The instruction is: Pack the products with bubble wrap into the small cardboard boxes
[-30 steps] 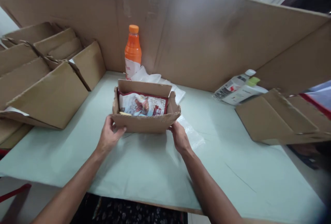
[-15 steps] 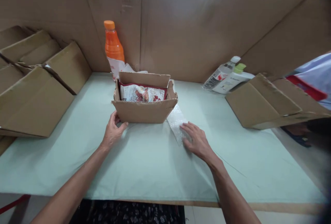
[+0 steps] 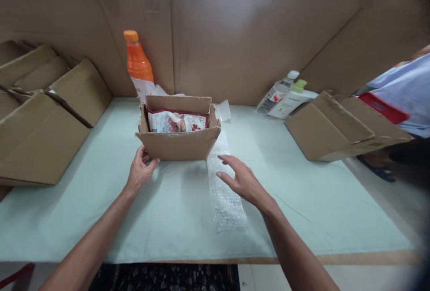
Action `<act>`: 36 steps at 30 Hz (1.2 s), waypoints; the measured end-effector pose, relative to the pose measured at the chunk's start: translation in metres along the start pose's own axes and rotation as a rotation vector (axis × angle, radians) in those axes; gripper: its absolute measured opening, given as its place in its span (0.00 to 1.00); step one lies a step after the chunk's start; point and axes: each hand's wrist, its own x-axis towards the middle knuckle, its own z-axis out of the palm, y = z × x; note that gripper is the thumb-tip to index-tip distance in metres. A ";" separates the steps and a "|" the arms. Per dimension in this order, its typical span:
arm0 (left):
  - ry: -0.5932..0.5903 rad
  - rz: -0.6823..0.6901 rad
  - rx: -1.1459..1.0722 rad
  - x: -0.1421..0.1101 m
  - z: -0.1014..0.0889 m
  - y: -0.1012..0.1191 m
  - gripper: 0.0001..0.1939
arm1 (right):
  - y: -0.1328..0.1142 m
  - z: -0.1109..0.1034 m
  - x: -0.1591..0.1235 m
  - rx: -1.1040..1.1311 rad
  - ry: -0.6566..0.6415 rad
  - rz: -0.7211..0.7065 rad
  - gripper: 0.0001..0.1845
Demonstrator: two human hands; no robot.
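In the middle of the head view stands an open cardboard box point(image 3: 179, 146), its flaps up. Inside it lies a white and dark red printed packet point(image 3: 176, 121). My left hand point(image 3: 141, 169) grips the box at its lower left corner, thumb along the front and fingers at the side. On the cloth to the right of the box a clear strip of bubble wrap point(image 3: 225, 208) lies stretched out towards me. Over this strip is my right hand point(image 3: 240, 177), fingers apart and nothing in them.
An orange bottle point(image 3: 139, 62) stands behind the box. Several cardboard boxes point(image 3: 43, 139) fill the left side. At the right are a clear bottle point(image 3: 277, 94), a white bottle with a green cap point(image 3: 289, 103) and another cardboard box point(image 3: 325, 125). A person's pale garment point(image 3: 399, 85) shows beyond.
The bubble wrap, short under my right hand before, now reaches further towards me. That hand has come off it and its fingers have spread. My left hand stays at the box corner.
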 end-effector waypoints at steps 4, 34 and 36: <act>0.015 0.006 -0.017 0.012 0.009 0.005 0.30 | -0.004 0.021 0.061 0.114 0.000 0.053 0.31; -0.566 0.406 0.424 -0.155 -0.012 0.045 0.42 | -0.029 0.053 -0.078 0.771 -0.371 -0.015 0.16; -0.588 0.349 0.357 -0.166 -0.007 0.053 0.34 | -0.031 0.059 -0.083 0.867 -0.450 0.055 0.20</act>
